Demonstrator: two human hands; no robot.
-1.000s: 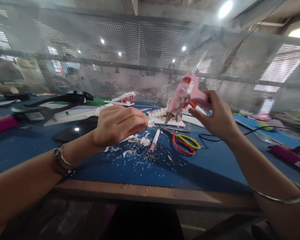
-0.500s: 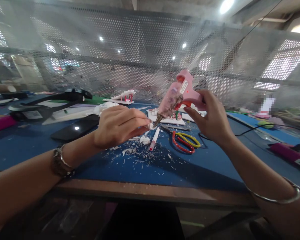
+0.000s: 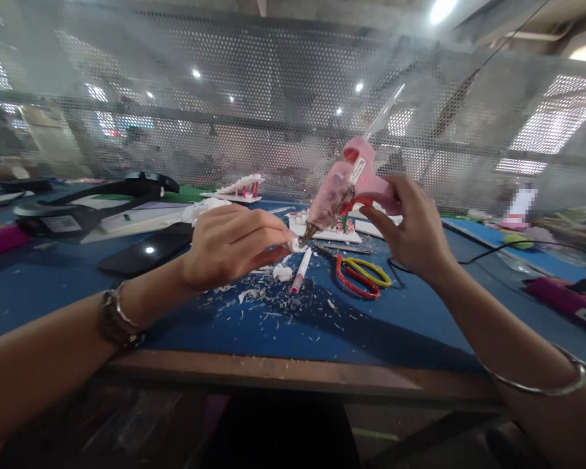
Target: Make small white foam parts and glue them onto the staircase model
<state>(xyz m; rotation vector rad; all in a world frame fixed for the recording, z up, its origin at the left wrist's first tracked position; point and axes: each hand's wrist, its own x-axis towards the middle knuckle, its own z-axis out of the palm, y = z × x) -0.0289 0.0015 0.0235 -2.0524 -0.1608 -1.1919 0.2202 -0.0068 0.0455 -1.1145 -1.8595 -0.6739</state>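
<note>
My right hand [image 3: 410,225] is wrapped round the handle of a pink glue gun [image 3: 334,192], which tilts down to the left with a clear glue stick [image 3: 385,112] poking out of its back. My left hand [image 3: 237,246] pinches a small white piece [image 3: 293,244] at its fingertips, right beside the metal nozzle. Below them lie a white pen with a red end [image 3: 301,270], a crumpled white scrap [image 3: 282,272] and scissors with red and yellow handles [image 3: 364,277]. White shavings are scattered over the blue mat [image 3: 176,326].
Behind the hands stand a white model base [image 3: 325,234] and a small stepped model [image 3: 247,189]. A black phone [image 3: 149,249] and a black headset-like device [image 3: 97,202] lie at the left. A black cable runs right, near a magenta power strip [image 3: 566,303].
The white piece at my left fingertips has turned slightly, and the nozzle has shifted a little left. Both hands keep nearly the same place and hold.
</note>
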